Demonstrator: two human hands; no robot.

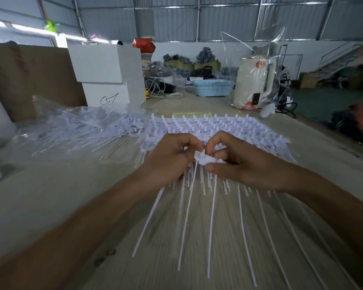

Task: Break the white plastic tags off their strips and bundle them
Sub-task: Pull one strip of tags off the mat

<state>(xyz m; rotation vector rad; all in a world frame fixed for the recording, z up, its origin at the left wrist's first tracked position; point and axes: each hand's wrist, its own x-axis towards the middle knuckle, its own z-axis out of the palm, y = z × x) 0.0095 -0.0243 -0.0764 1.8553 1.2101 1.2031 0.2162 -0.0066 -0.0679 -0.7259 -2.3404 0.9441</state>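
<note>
Head view | white tags (pixel 205 159) with thin tails are fanning down toward the camera | left hand (pixel 172 160) and right hand (pixel 237 164) are pinching their bunched heads between fingertips, above the table (pixel 50 206), strips (pixel 208 126) lying just behind.

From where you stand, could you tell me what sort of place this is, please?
Probably a warehouse or small factory packing area: corrugated metal walls, stacked white cartons on the worktable, and bulk white plastic tags being sorted.
</note>
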